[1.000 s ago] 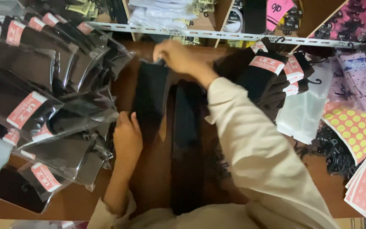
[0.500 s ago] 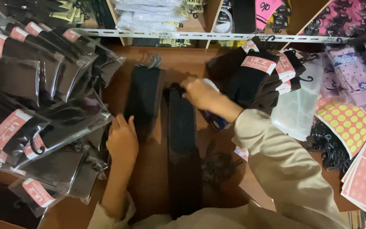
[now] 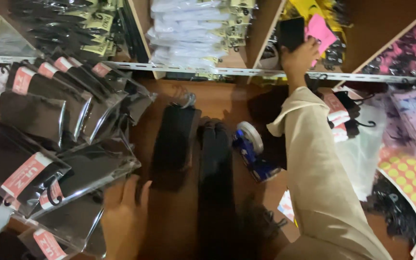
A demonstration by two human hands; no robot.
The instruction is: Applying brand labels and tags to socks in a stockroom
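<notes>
My right hand reaches up into an upper shelf compartment, fingers closed on a black packet with a pink card. Its beige sleeve runs down the right side. My left hand lies flat and holding nothing on the brown counter, touching the edge of a clear packet of dark hair. Two loose black hair bundles lie between my arms: a shorter one with a hook at its top and a long one.
Clear packets of dark hair with red labels fan out on the left. A blue packet with a white roll lies beside the long bundle. White packets fill the middle shelf. Spotted pink and yellow cards sit at the right.
My right hand left the bundles on the counter and rose to the upper shelf, now on the black packet. My left hand slid down and back toward me. The view tilted upward.
</notes>
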